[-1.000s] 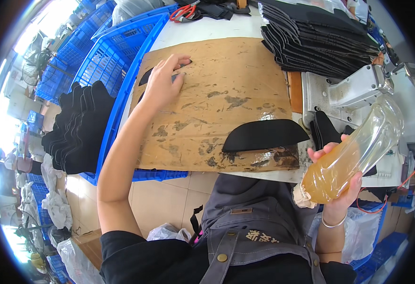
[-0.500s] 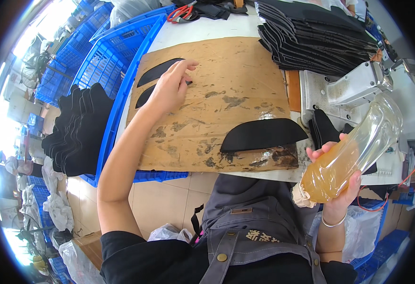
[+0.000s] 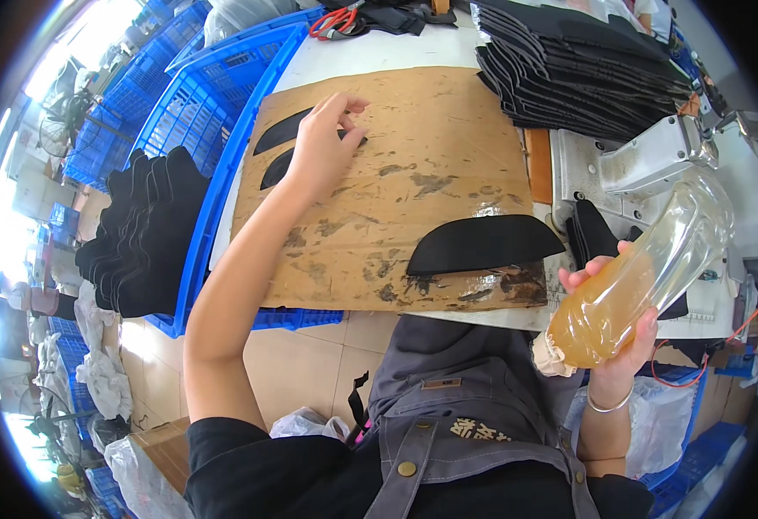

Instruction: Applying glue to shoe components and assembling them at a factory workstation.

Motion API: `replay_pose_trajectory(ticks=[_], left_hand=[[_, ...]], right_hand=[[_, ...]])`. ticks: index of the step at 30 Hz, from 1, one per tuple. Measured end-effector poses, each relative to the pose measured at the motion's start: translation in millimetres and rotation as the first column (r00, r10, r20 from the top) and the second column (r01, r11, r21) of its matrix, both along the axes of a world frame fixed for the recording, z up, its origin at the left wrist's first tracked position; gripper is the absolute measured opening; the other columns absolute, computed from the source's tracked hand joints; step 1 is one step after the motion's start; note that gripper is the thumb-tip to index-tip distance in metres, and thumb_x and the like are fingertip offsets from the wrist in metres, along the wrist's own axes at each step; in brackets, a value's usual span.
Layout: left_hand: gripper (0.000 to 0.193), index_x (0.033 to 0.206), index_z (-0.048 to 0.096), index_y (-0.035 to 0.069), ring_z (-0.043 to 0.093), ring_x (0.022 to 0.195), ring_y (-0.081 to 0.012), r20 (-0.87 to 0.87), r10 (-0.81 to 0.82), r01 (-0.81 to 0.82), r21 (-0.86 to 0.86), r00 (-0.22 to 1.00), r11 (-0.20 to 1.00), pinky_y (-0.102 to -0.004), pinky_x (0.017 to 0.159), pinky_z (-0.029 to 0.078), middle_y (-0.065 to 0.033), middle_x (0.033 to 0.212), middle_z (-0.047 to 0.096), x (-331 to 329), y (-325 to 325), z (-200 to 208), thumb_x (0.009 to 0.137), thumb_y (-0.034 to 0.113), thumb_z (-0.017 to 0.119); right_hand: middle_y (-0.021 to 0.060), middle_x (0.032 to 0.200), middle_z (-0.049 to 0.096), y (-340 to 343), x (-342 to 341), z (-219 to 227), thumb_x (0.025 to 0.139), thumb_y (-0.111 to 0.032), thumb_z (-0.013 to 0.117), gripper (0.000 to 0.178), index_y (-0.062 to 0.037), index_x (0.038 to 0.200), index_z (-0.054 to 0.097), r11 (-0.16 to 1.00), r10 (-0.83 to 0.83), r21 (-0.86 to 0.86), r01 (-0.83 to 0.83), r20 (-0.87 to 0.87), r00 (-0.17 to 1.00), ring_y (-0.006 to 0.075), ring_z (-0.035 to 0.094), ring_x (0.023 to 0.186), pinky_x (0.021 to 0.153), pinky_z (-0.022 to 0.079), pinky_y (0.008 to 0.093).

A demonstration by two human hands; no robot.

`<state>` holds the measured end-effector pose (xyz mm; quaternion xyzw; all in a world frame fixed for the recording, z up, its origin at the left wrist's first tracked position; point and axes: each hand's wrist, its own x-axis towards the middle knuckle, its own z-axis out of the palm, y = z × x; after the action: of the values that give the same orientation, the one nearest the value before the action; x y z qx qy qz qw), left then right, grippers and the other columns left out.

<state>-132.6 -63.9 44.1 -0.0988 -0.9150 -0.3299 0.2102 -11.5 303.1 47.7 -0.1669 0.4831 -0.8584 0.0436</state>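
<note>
My left hand (image 3: 325, 149) is over the far left of a glue-stained cardboard sheet (image 3: 448, 121). Its thumb and curled fingers close around a black half-oval piece (image 3: 277, 170), whose tip shows past the thumb; the middle lies under the hand. Just beyond it lies a similar black piece (image 3: 282, 131). In my right hand (image 3: 630, 350) is a clear plastic bottle (image 3: 608, 311) of yellowish liquid, tilted mouth-down to the left, its neck wrapped in tan material. A larger black half-oval piece (image 3: 482, 245) rests on the cardboard's near right edge, left of the bottle.
Left of the cardboard stands a blue crate (image 3: 195, 108), with stacked black pieces (image 3: 141, 233) at its near end. A tall pile of black sheets (image 3: 578, 69) occupies the back right, behind a metal machine (image 3: 647, 160). Red-handled scissors (image 3: 334, 21) lie at the back.
My left hand has shifted slightly away from me and to the right, its fingers curling more. The black piece under it has slid along. The bottle stays almost still.
</note>
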Motion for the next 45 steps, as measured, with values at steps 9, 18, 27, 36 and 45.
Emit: replay_pose_trajectory(ticks=[9, 18, 27, 36, 45], left_hand=[[0.019, 0.096, 0.067, 0.005, 0.060, 0.081, -0.0248, -0.150, -0.073, 0.074, 0.005, 0.986, 0.997, -0.0362, 0.075, 0.050, -0.0086, 0.080, 0.063, 65, 32, 34, 0.079, 0.011, 0.069], [0.036, 0.108, 0.064, 0.001, 0.065, 0.092, -0.0293, -0.236, -0.302, 0.236, -0.270, 0.924, 0.933, -0.0365, 0.081, 0.055, -0.0175, 0.121, 0.060, 153, 64, -27, 0.072, 0.003, 0.071], [0.031, 0.102, 0.063, -0.003, 0.068, 0.086, -0.0263, -0.384, -0.206, 0.149, -0.172, 0.900, 0.974, -0.0334, 0.077, 0.057, -0.0165, 0.109, 0.065, 152, 66, -45, 0.072, -0.003, 0.069], [0.030, 0.099, 0.062, -0.002, 0.068, 0.082, -0.0246, -0.404, -0.182, 0.123, -0.169, 0.896, 0.978, -0.0326, 0.074, 0.057, -0.0143, 0.100, 0.065, 151, 67, -48, 0.070, 0.000, 0.066], [0.035, 0.102, 0.060, -0.002, 0.065, 0.077, -0.0242, -0.357, -0.171, 0.109, -0.189, 0.918, 0.976, -0.0326, 0.070, 0.054, -0.0142, 0.100, 0.063, 151, 72, -49, 0.067, 0.002, 0.066]], right_hand=[[0.0180, 0.118, 0.050, 1, -4, 9, 0.088, -0.053, 0.056, 0.081, -0.0030, 0.143, 0.025, 0.995, -0.069, 0.062, 0.074, -0.077, 0.995, 0.0301, 0.057, 0.106, 0.103, 0.039, 0.0502], [0.0214, 0.119, 0.056, -76, -51, 40, 0.082, -0.031, 0.072, 0.072, 0.0009, 0.136, 0.036, 0.933, -0.056, 0.319, 0.167, -0.331, 0.942, 0.0306, 0.059, 0.110, 0.098, 0.046, 0.0426], [0.0170, 0.117, 0.060, -131, -49, 31, 0.077, -0.011, 0.078, 0.069, 0.0033, 0.132, 0.040, 0.916, 0.088, 0.389, 0.100, -0.438, 0.895, 0.0248, 0.060, 0.109, 0.094, 0.049, 0.0372], [0.0203, 0.116, 0.059, -115, -55, 38, 0.076, -0.017, 0.079, 0.071, 0.0027, 0.131, 0.039, 0.869, 0.070, 0.467, 0.163, -0.442, 0.894, 0.0269, 0.060, 0.108, 0.093, 0.049, 0.0391], [0.0122, 0.114, 0.057, -101, -61, 31, 0.074, -0.009, 0.080, 0.076, 0.0006, 0.135, 0.035, 0.578, 0.411, 0.628, 0.521, -0.775, 0.479, 0.0251, 0.059, 0.108, 0.093, 0.049, 0.0372]])
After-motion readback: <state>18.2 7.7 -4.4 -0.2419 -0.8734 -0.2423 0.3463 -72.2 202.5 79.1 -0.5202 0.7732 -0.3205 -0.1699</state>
